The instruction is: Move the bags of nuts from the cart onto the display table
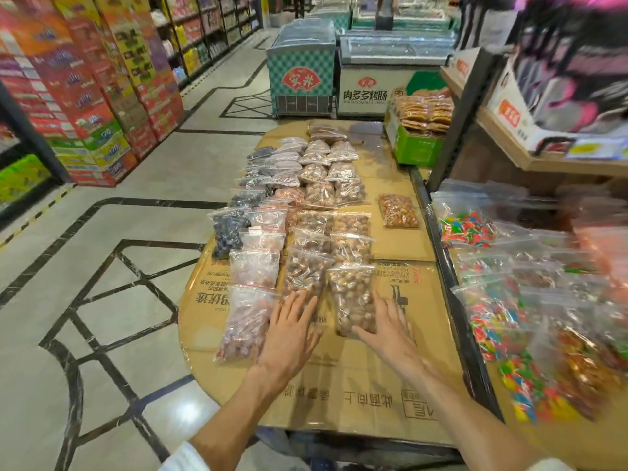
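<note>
A cardboard-covered display table (346,385) carries several rows of clear zip bags of nuts and dried fruit. The nearest bag of brown nuts (351,295) lies flat at the front of the right-hand row. My right hand (387,329) rests against that bag's right side and lower edge, fingers spread. My left hand (289,329) lies flat with fingers apart on the lower end of the neighbouring nut bag (306,271). Neither hand grips a bag. No cart is visible.
A lone bag of orange-brown nuts (398,210) lies apart on the right. A side shelf (475,351) to the right holds bags of colourful candy (492,317). A green box of snacks (419,149) and freezers (300,73) stand beyond. Stacked cartons (85,96) line the aisle at left.
</note>
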`<state>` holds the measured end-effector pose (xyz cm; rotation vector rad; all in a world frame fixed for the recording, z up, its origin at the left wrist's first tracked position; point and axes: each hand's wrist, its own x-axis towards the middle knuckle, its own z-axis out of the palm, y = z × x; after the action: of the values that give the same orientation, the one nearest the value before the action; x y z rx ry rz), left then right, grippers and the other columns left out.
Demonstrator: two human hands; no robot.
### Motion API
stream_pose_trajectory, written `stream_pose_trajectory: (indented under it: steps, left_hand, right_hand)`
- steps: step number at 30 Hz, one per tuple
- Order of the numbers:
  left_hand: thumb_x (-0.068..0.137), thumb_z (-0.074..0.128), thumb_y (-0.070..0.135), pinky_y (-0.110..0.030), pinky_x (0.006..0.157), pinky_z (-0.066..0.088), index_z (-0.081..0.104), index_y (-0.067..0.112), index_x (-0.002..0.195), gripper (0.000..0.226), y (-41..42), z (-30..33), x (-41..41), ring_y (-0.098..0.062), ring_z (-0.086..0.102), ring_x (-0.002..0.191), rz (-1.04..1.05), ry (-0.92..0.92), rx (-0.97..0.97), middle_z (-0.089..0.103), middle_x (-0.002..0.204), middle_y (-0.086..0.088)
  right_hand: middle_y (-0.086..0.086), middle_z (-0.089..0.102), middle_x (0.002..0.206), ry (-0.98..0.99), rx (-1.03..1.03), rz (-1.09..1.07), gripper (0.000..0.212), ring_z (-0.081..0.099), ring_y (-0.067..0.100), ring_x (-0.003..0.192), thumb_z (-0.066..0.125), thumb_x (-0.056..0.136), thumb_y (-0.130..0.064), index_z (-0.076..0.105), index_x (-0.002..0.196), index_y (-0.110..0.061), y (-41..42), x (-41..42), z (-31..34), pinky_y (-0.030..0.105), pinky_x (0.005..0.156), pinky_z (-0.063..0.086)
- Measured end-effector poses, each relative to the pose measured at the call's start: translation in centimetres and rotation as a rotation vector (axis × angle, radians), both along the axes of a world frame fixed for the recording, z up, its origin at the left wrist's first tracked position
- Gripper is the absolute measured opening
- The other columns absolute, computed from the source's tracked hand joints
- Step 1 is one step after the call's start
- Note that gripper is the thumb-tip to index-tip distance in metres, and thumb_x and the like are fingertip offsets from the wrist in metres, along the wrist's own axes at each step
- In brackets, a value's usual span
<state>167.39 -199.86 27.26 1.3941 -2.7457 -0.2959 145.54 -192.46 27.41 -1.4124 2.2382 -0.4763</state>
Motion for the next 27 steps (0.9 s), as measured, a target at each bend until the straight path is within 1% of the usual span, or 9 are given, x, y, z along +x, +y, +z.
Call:
stream_pose_trajectory:
  steps: [4, 6, 10, 14, 16, 18, 21, 23, 27]
  left_hand:
    - [0.109, 0.031, 0.056, -0.041, 0.131, -0.004, 0.011, 0.023, 0.168, 0.07, 3.8, 0.4, 0.3, -0.022, -0.003, 0.163, -0.104, 0.002, 0.016, 0.004, 0.177, -0.002]
    - [0.106, 0.019, 0.059, -0.04, 0.129, -0.004, 0.013, 0.021, 0.168, 0.073, 5.9, 0.3, 0.1, -0.023, -0.003, 0.163, -0.168, -0.014, 0.015, 0.005, 0.177, -0.003]
    - [0.092, -0.01, 0.066, -0.044, 0.13, -0.004, 0.007, 0.022, 0.168, 0.09, 10.5, 0.3, -1.5, -0.024, -0.003, 0.163, -0.286, -0.072, 0.031, 0.0, 0.177, -0.004]
    - [0.093, -0.011, 0.066, -0.044, 0.127, -0.009, -0.001, 0.025, 0.168, 0.086, 16.0, 0.1, -4.6, -0.024, -0.007, 0.163, -0.42, -0.08, 0.04, -0.003, 0.177, -0.003]
    - [0.094, -0.009, 0.066, -0.045, 0.129, -0.009, -0.002, 0.026, 0.168, 0.084, 18.6, 0.1, -6.4, -0.024, -0.009, 0.163, -0.49, -0.087, 0.034, -0.004, 0.176, -0.002]
    - [0.097, -0.008, 0.067, -0.047, 0.132, -0.003, 0.001, 0.026, 0.168, 0.082, 21.3, 0.1, -8.7, -0.025, -0.008, 0.163, -0.553, -0.087, 0.027, -0.002, 0.176, -0.003]
    - [0.092, -0.02, 0.071, -0.049, 0.132, -0.001, 0.008, 0.022, 0.168, 0.094, 26.0, 0.3, -12.9, -0.028, 0.003, 0.163, -0.666, -0.087, 0.031, 0.009, 0.176, -0.006]
    - [0.097, -0.009, 0.069, -0.05, 0.131, 0.002, 0.014, 0.022, 0.168, 0.088, 29.6, 0.3, -16.4, -0.029, 0.009, 0.163, -0.73, -0.123, 0.038, 0.015, 0.175, -0.007]
    - [0.102, 0.014, 0.063, -0.052, 0.126, 0.025, 0.041, 0.022, 0.161, 0.076, 37.5, -0.8, -24.2, -0.031, 0.038, 0.154, -0.822, -0.151, 0.039, 0.043, 0.165, -0.009]
  right_hand:
    - [0.004, 0.006, 0.176, 0.053, 0.022, 0.02, 0.107, -0.001, 0.026, 0.163, 0.065, 0.094, -0.061, -0.01, 0.166, -0.038, 5.7, 1.2, 1.2, 0.054, 0.13, 0.004]
    - [0.007, 0.006, 0.176, 0.116, 0.067, -0.002, 0.103, -0.002, 0.026, 0.163, 0.061, 0.095, -0.063, -0.008, 0.167, -0.038, 8.9, 1.6, 1.4, 0.054, 0.13, 0.004]
    - [0.006, 0.012, 0.175, 0.272, 0.153, -0.053, 0.098, 0.004, 0.026, 0.163, 0.056, 0.093, -0.072, 0.006, 0.168, -0.031, 15.0, 1.5, 1.8, 0.053, 0.129, 0.009]
    - [0.005, 0.006, 0.176, 0.28, 0.217, -0.145, 0.099, -0.002, 0.028, 0.163, 0.056, 0.094, -0.071, 0.004, 0.168, -0.031, 22.6, -0.1, 1.9, 0.056, 0.13, 0.007]
    - [0.006, 0.006, 0.176, 0.27, 0.249, -0.209, 0.1, -0.002, 0.029, 0.163, 0.056, 0.093, -0.072, 0.004, 0.168, -0.03, 26.3, -1.2, 1.9, 0.057, 0.13, 0.006]
    - [0.007, 0.008, 0.176, 0.286, 0.28, -0.276, 0.101, 0.002, 0.029, 0.163, 0.054, 0.092, -0.075, 0.005, 0.168, -0.029, 30.0, -2.6, 1.7, 0.057, 0.13, 0.006]
    - [0.005, 0.007, 0.177, 0.262, 0.299, -0.382, 0.1, 0.0, 0.029, 0.163, 0.052, 0.093, -0.075, 0.004, 0.168, -0.031, 36.3, -5.1, 1.3, 0.057, 0.13, 0.005]
    - [0.003, 0.005, 0.177, 0.229, 0.3, -0.452, 0.097, -0.001, 0.029, 0.163, 0.051, 0.094, -0.075, 0.003, 0.168, -0.034, 40.8, -7.2, 1.1, 0.056, 0.13, 0.005]
    - [0.002, 0.005, 0.177, 0.155, 0.286, -0.564, 0.095, -0.001, 0.029, 0.163, 0.048, 0.093, -0.076, 0.005, 0.168, -0.037, 50.6, -12.2, 0.3, 0.056, 0.13, 0.003]
